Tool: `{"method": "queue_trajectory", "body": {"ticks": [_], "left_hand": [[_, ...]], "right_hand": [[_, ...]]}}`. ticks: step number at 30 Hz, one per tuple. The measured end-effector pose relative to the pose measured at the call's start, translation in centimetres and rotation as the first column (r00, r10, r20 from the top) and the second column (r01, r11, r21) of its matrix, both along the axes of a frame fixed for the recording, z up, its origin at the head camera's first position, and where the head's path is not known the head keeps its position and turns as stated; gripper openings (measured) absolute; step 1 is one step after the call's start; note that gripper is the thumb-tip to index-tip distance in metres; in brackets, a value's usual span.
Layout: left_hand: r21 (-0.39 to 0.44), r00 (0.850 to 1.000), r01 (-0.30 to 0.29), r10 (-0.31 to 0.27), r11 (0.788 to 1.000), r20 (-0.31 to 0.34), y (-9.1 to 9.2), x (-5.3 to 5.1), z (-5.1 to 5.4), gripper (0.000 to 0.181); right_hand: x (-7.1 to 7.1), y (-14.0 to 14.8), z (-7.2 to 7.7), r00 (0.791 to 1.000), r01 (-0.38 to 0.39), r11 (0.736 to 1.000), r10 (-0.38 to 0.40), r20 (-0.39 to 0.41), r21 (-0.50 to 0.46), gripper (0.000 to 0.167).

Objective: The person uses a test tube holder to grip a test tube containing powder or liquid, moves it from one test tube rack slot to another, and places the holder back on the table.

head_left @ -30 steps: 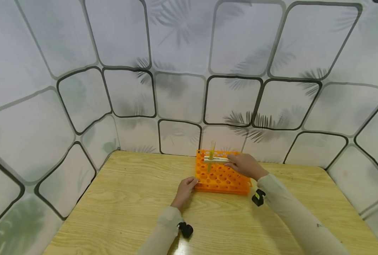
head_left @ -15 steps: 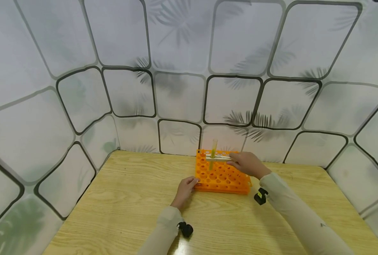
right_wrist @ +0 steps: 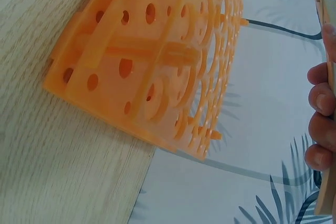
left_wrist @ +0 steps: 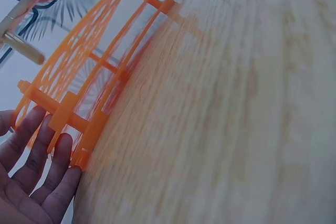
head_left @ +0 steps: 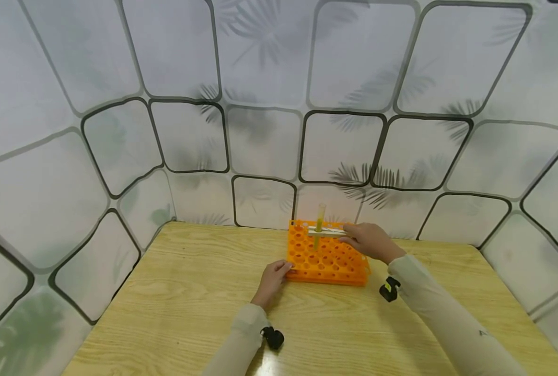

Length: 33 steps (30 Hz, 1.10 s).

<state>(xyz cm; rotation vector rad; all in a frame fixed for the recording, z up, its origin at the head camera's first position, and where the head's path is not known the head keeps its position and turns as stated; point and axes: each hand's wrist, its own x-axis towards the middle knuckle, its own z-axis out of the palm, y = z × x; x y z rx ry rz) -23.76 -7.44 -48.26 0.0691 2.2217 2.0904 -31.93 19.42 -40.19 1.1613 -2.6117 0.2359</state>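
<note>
An orange test tube rack (head_left: 328, 279) with rows of round holes stands near the table's back edge. My left hand (head_left: 273, 279) holds its left front corner, thumb on top and fingers against the side uprights (left_wrist: 63, 114). In my right hand (head_left: 370, 241) is a wooden test tube clamp (head_left: 330, 233), gripped by its handle. The clamp's jaws hold a glass test tube (head_left: 320, 216) with yellow liquid, slightly tilted. In the left wrist view the tube's rounded bottom (left_wrist: 34, 53) is above the rack's top plate, apart from it.
The rack rests on a light wood-grain table (head_left: 204, 292). Behind it and to the sides hangs a white curtain (head_left: 265, 141) with dark outlined squares and leaf prints. A black wrist camera (head_left: 272, 338) sits on the left sleeve and another camera (head_left: 390, 289) on the right.
My right hand has moved a little to the right and slightly up, carrying the clamp and test tube over the rack. The left hand and rack have stayed in place.
</note>
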Motion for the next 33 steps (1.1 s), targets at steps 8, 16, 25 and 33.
{"method": "queue_trajectory", "body": {"ticks": [8, 16, 25, 33], "left_hand": [[0.015, 1.0, 0.014, -0.014, 1.0, -0.01, -0.1, -0.1, -0.2, 0.033], [0.025, 1.0, 0.015, -0.014, 1.0, -0.012, -0.1, -0.3, -0.4, 0.032], [0.028, 1.0, 0.002, -0.002, 1.0, -0.011, 0.0, -0.4, -0.6, 0.032], [0.022, 1.0, 0.009, -0.008, 1.0, -0.025, 0.0, -0.8, -1.2, 0.031]], "right_hand": [[-0.1, 0.7, -0.2, 1.0, 0.011, 1.0, -0.011, -0.012, 0.001, 0.023], [0.1, 1.4, 0.1, 1.0, 0.026, 1.0, -0.026, -0.004, 0.014, 0.024], [0.2, 1.8, -0.1, 1.0, 0.024, 1.0, -0.024, 0.007, 0.017, 0.025], [0.2, 2.4, -0.2, 1.0, 0.03, 0.999, -0.031, 0.002, 0.024, 0.021]]}}
